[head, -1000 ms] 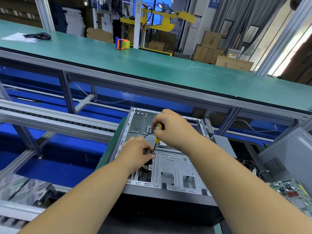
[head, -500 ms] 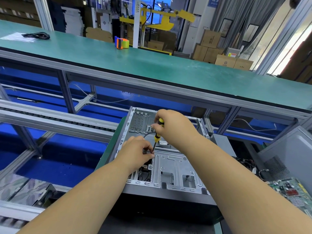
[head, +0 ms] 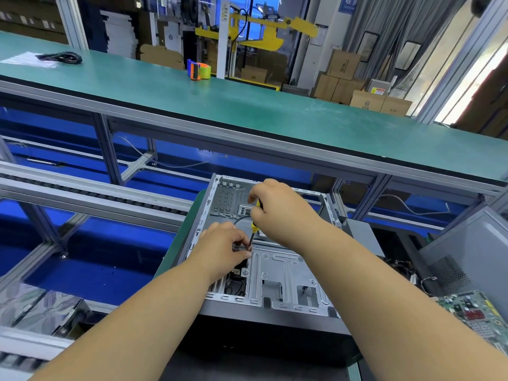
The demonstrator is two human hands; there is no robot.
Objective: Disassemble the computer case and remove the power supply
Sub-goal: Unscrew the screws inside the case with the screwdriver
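The long green workbench ran across the upper view, well beyond the hands, with a tape dispenser and a coiled black cable lying on it. Below it, the open computer case lay on its side with its bare metal interior facing up. A circuit board sat off to the right of the case. The right hand was curled round the yellow-and-black handle of a screwdriver, which slanted down and to the left into the case. The left hand, lower and left of the right, pinched the screwdriver's dark shaft near its tip, just above a round screw boss on the case floor. A thin black cable arched between the two hands. The power supply could not be made out.
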